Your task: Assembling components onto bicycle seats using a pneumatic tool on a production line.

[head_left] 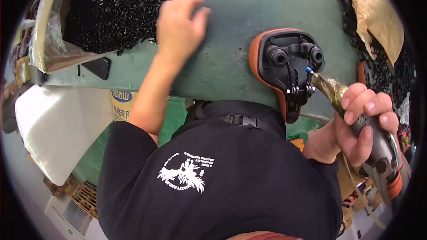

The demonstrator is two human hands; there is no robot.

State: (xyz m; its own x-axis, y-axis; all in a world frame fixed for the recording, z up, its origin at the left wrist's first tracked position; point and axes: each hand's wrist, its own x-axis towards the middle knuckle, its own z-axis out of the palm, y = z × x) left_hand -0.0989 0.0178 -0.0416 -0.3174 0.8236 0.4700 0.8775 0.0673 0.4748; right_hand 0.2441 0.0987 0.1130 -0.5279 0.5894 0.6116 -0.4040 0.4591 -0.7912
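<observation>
A bicycle saddle [289,58] with an orange-brown rim lies upside down on the green table, its black underside and brackets facing up. My right hand [364,120] is wrapped round a grey power screwdriver [376,144], whose nose is covered in clear yellowish wrap. The blue piece [309,70] at the driver's tip is over the saddle's underside; whether it touches cannot be made out. My left hand [181,29] is at the right edge of a heap of small black screw-like parts [118,15]. Its thumb stands out, but the other fingers are blurred and partly hidden.
The heap spills from an open, plastic-lined box [46,31] at the left. A black phone-like slab [98,68] lies in front of it. More black parts [393,80] and a tan paper sheet [376,13] are at the right. A white panel [62,129] stands below left.
</observation>
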